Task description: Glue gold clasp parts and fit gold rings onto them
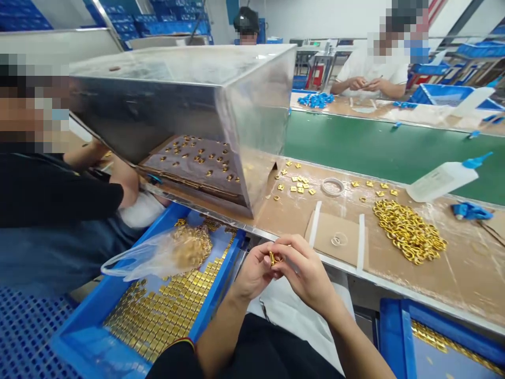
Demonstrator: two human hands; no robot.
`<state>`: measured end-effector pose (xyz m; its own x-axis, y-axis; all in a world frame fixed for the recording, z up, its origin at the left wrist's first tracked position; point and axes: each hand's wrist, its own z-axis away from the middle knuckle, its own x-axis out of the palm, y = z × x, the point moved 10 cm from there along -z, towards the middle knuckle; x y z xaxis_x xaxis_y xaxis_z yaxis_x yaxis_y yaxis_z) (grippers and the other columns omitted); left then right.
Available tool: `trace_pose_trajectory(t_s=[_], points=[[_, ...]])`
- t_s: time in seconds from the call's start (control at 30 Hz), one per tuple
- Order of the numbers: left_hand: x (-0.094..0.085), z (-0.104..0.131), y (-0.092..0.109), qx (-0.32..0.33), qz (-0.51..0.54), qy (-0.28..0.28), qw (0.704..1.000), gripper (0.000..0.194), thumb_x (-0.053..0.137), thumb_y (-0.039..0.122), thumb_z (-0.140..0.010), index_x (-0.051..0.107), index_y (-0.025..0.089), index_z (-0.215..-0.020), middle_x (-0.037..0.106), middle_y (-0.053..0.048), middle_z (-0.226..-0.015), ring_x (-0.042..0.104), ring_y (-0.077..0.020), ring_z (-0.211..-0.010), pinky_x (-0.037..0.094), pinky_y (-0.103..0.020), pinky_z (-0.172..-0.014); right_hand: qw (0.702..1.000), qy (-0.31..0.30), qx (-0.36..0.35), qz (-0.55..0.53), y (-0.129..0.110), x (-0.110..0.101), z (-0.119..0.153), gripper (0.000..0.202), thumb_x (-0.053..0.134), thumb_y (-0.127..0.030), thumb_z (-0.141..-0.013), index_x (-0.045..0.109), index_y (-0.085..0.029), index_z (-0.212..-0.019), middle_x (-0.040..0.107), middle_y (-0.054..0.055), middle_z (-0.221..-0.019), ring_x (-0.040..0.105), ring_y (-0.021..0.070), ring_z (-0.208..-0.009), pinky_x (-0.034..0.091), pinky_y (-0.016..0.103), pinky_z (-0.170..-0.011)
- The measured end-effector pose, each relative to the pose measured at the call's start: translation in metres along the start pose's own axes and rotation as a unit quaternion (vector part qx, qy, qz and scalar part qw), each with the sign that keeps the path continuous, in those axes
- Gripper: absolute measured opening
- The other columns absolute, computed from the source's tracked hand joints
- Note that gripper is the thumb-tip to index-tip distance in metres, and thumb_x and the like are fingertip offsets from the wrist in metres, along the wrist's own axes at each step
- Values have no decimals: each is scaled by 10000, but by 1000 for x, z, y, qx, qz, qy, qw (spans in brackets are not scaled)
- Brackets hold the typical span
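Just in front of the table edge, my left hand (251, 272) and my right hand (302, 266) meet, with fingertips pinched round a small gold ring-like piece (273, 258). Both hands are closed on it; the fingers hide part of its shape. Beyond them on the table is a cardboard pad (326, 239) with white tape strips and a pair of thin clear rings (338, 240). A heap of gold rings (410, 231) lies to the right. Loose square gold pieces (302, 185) are scattered behind the pad, near a roll of tape (332, 187).
A large metal hood (252, 121) stands at left, gold pieces inside. Below it, a blue tray (213, 300) holds rows of gold squares and a plastic bag (158, 258). A bottle (442, 181) stands near the green belt (355, 137). Another blue tray (394, 337) is lower right. Co-workers sit nearby.
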<state>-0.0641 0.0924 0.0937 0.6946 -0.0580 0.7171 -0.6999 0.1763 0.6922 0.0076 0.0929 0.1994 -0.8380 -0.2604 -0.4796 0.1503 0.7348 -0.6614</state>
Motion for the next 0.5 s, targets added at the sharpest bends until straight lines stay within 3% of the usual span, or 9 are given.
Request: trace_pose_trajectory(t_s=[0.13,0.3,0.5], points=[[16,-5,-22,-36,9,-37,999,520,926,533,-626,635,121,-750,477,44,-613,388,-49,-515,312,-185,-483,1000,-6,18,-24,4,-19,14,185,552,-189,-1013,654,-241,-1158,667,72,-1009,645,213,-917,573,344,-787],[29,-7,-44,-74,21,-41,996,431,940,421,-657,671,115,-795,508,32,-626,428,-57,-531,340,-187,-503,999,-22,34,-21,10,-37,29,212,534,-175,-1016,627,-241,-1196,663,81,-1065,646,218,-965,578,351,-818],[39,-5,-61,-113,82,-22,990,474,936,481,-641,670,125,-807,509,31,-655,441,-64,-573,374,-184,-537,998,-48,22,43,7,-40,35,189,504,-175,-1028,629,-205,-1167,687,96,-1064,614,234,-950,576,381,-800]])
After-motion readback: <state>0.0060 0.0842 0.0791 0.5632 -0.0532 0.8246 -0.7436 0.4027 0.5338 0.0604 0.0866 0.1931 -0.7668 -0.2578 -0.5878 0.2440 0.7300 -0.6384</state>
